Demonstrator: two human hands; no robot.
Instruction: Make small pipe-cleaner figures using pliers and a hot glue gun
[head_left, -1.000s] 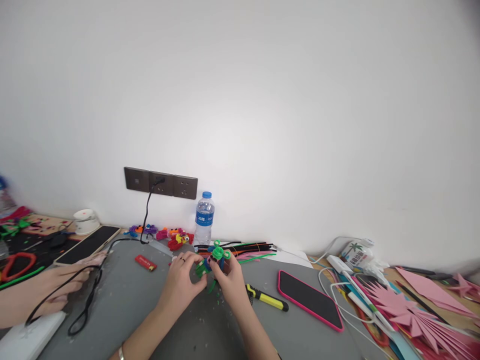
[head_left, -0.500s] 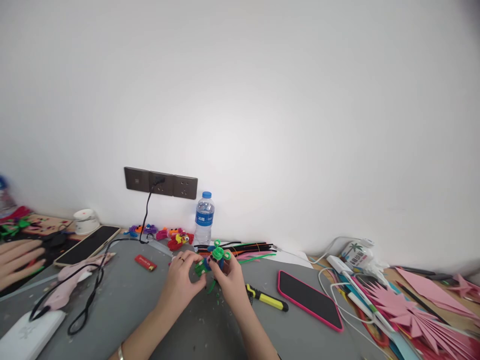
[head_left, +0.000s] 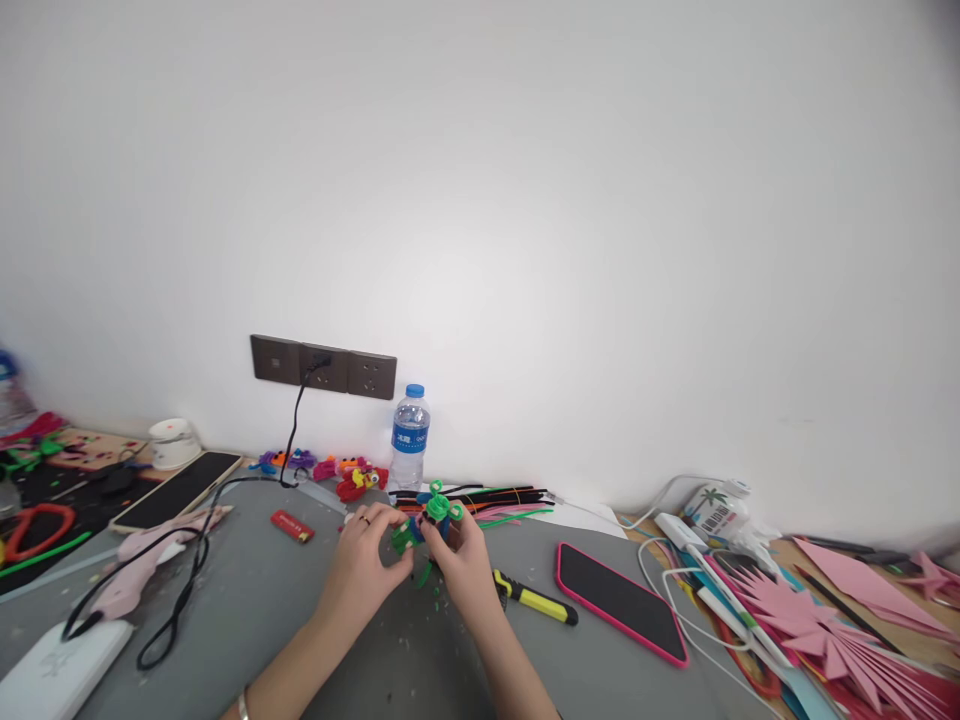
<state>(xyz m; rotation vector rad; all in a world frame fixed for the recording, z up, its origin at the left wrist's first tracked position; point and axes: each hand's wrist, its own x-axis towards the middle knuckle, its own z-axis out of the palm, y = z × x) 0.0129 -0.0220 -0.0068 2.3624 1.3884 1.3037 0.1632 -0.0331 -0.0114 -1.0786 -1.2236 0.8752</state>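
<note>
Between both hands, just above the grey mat (head_left: 337, 650), is a small green and blue pipe-cleaner figure (head_left: 437, 505) with curled green loops on top. My left hand (head_left: 373, 550) pinches its green left part between thumb and fingers. My right hand (head_left: 457, 550) is closed around its blue right side, thumb in front. The fingers hide much of its middle. Behind the hands lies a bundle of pipe cleaners (head_left: 517, 497) in black, orange, pink and green. A yellow and black utility knife (head_left: 536, 600) rests beside my right wrist.
A water bottle (head_left: 410, 440) stands by the wall. To the right lie a pink-edged phone (head_left: 621, 603), cables and folded pink paper (head_left: 832, 620). Leftward are a pink glue gun (head_left: 135, 570) with black cord, a red packet (head_left: 292, 526), another phone (head_left: 180, 490) and orange-handled scissors (head_left: 41, 530).
Another person's hand at the far left has left the view, uncovering the orange-handled scissors. My own hands and the figure have barely moved.
</note>
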